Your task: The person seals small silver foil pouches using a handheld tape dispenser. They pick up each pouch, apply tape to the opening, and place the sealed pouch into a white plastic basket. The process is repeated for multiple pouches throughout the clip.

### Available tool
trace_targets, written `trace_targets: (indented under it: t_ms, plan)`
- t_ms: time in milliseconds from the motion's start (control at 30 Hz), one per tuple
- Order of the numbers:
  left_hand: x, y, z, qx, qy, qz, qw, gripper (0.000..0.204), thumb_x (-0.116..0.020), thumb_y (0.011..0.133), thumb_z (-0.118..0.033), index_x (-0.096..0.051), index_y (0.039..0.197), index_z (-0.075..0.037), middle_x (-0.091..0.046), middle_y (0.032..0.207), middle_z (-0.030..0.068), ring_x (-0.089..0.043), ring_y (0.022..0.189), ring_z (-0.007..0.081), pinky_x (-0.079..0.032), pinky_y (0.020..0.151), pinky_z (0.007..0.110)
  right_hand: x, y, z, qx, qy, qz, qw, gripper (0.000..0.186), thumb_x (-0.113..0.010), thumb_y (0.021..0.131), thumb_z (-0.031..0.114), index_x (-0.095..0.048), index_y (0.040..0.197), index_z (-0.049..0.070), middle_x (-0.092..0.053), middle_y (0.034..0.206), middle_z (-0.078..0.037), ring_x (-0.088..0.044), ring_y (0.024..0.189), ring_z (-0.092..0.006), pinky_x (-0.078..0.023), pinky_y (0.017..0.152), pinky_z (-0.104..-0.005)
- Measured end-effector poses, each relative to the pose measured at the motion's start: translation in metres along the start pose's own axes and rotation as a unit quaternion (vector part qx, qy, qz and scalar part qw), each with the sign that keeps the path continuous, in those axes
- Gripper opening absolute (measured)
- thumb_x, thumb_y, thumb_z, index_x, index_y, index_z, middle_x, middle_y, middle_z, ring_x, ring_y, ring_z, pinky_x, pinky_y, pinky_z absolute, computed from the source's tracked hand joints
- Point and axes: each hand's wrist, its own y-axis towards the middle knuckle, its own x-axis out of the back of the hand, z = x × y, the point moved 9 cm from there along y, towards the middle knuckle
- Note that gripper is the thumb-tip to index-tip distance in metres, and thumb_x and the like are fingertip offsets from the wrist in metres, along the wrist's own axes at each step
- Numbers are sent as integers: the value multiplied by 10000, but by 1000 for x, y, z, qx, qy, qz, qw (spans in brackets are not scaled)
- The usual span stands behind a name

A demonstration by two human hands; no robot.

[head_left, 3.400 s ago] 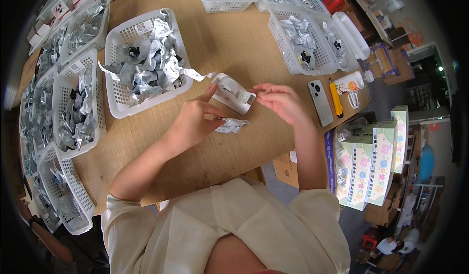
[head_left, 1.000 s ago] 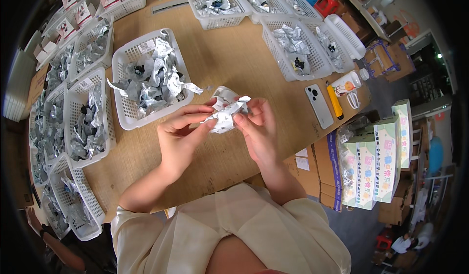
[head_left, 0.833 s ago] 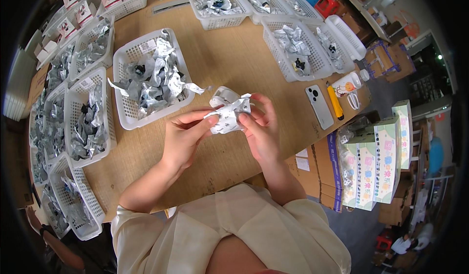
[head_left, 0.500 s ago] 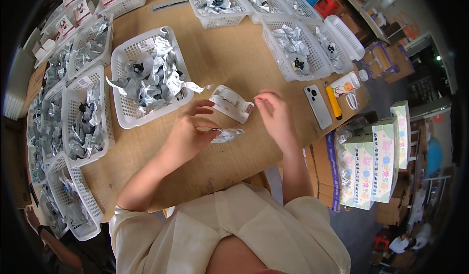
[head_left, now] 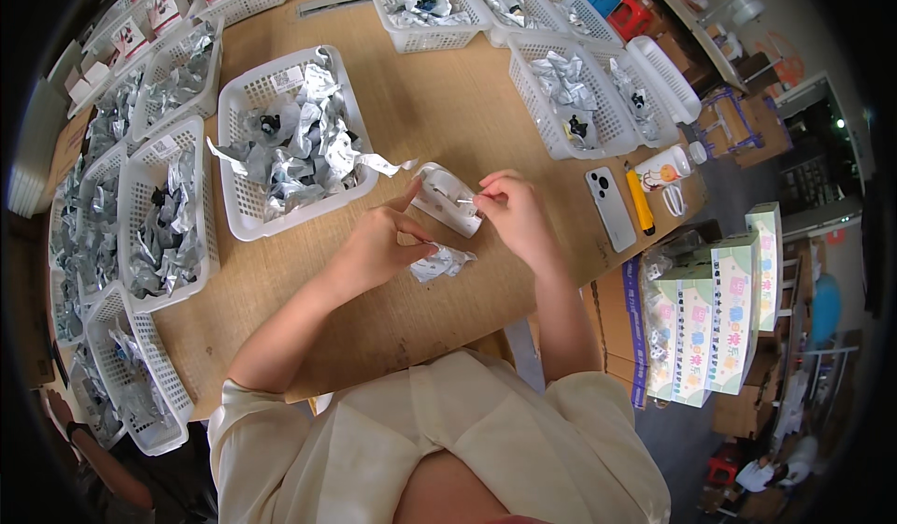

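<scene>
My left hand (head_left: pixel 381 245) pinches the left end of a small silver foil packet (head_left: pixel 445 263) between thumb and fingertips, just above the wooden table. Just beyond the packet stands a white dispenser (head_left: pixel 437 195), which looks like a tape dispenser with a roll in it. My right hand (head_left: pixel 514 214) is at its right end, thumb and forefinger closed on a small whitish strip (head_left: pixel 466 200). Whether that strip is still joined to the roll I cannot tell. A white perforated basket (head_left: pixel 245 223) of crumpled silver foil packets stands beyond my left hand.
More white baskets (head_left: pixel 192 286) of foil packets line the left side and far edge (head_left: pixel 439 43). To the right lie a phone (head_left: pixel 609 209), a yellow cutter (head_left: pixel 640 200) and a white bottle (head_left: pixel 665 169). Pastel-printed boxes (head_left: pixel 705 323) stand beyond the table's right edge. Another person's arm (head_left: pixel 112 468) shows lower left.
My right hand has moved left to the dispenser's end, fingertips now on the whitish strip. The foil packet in my left hand has turned and shows more of its face.
</scene>
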Motion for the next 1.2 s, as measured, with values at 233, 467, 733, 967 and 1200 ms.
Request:
trace_targets:
  t_ms: [233, 467, 733, 967, 1200]
  plan:
    - [0, 2, 2, -11, -2, 11, 1000, 125, -746, 714, -40, -746, 835, -11, -416, 1374, 313, -447, 1308, 293, -445, 972, 352, 4, -14, -49, -193, 364, 88, 907, 80, -594, 889, 8, -651, 903, -46, -502, 1280, -117, -547, 1132, -189, -452, 1006, -330]
    - [-2, 2, 6, -20, 9, 14, 1000, 125, -752, 745, -58, -748, 860, -8, -385, 1438, 273, -504, 1265, 286, -487, 863, 330, -11, -19, -76, -158, 379, 128, 903, 81, -650, 867, 28, -673, 892, -46, -542, 1250, -129, -539, 1134, -184, -420, 976, -303]
    - [-2, 1, 7, -37, 35, 8, 999, 106, -747, 757, -52, -736, 837, 16, -381, 1453, 250, -631, 1095, 222, -528, 677, 301, -17, -21, -88, -138, 410, 107, 895, 68, -652, 848, 4, -680, 866, -55, -504, 1316, -142, -543, 1132, -180, -435, 958, -304]
    - [2, -3, 3, -36, -18, -33, 999, 120, -719, 779, -1, -720, 891, 42, -473, 1381, 235, -604, 1139, 243, -554, 792, 299, 13, -39, -92, -188, 432, 1, 882, 83, -658, 833, 8, -679, 884, -55, -431, 1419, -176, -437, 1299, -260, -389, 1032, -348]
    - [22, -30, -64, -149, 95, -208, 962, 145, -721, 765, 18, -706, 910, 22, -695, 1030, 150, -687, 920, 297, -581, 703, 341, 4, -71, 24, -81, 485, -36, 870, 69, -712, 806, 25, -703, 873, 38, -316, 1518, -148, -290, 1406, -261, -319, 1071, -389]
